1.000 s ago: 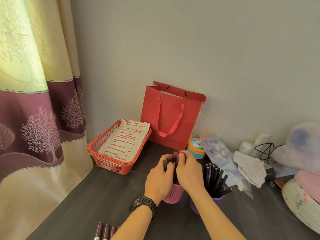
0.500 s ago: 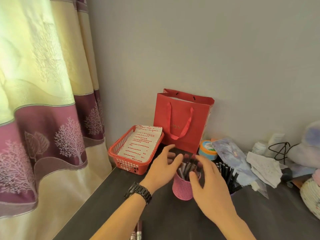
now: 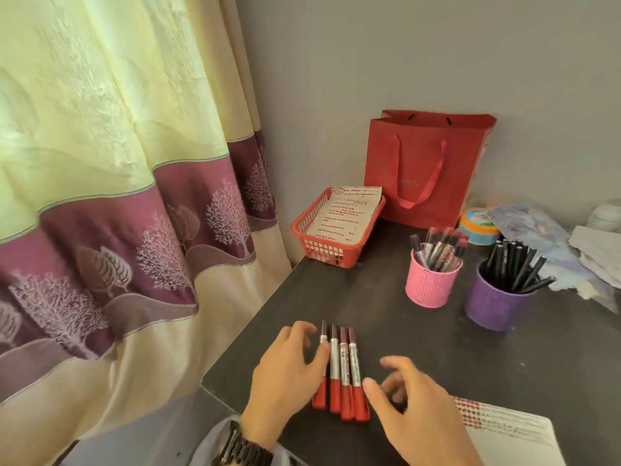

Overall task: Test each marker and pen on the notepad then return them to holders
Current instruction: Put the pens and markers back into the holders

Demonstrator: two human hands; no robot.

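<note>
The desk is seen from above, with the pink holder standing toward its far side and markers upright in it. The notepad lies well nearer the person than the pink holder and a little to its right, and is only partly in view. The purple holder, filled with black pens, stands just right of the pink holder.

Both hands are placed well in front of the pink holder. The left hand is loose and spread, with its thumb at the leftmost marker of a row; nothing is grasped. The right hand is loosely curled and empty, just beside the row's right edge. The row, four markers lying side by side and touching, has its red caps turned toward the person.

The step in hand is judged to be the picking of one marker for testing. An outer marker is best pinched at its silver barrel and lifted straight up, so that its neighbours are not rolled toward the desk edge. The cap is better pulled off over the notepad.
</note>
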